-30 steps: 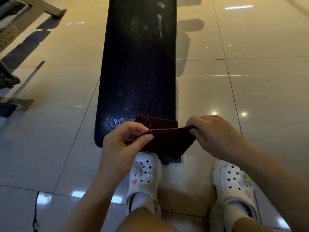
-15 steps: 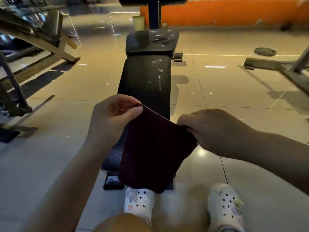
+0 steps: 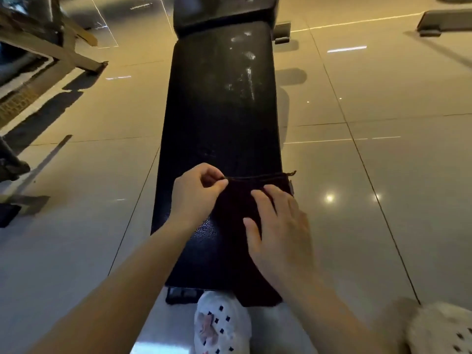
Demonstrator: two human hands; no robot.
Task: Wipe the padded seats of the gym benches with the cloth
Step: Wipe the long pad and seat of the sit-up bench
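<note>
Head view, dark cloth (image 3: pixel 237 208) hard to separate from black bench pad (image 3: pixel 222 111) running lengthwise away, left hand (image 3: pixel 196 192) pinching its far edge, right hand (image 3: pixel 278 226) flat on it, fingers spread.

Black padded bench (image 3: pixel 219 118) on glossy tiled floor (image 3: pixel 383 175), dark cloth (image 3: pixel 237 208) on it

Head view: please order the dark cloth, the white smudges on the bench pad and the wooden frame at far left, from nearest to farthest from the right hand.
1. Dark cloth, under the right hand.
2. White smudges, farther up the bench pad.
3. Wooden frame, upper left on the floor.
</note>
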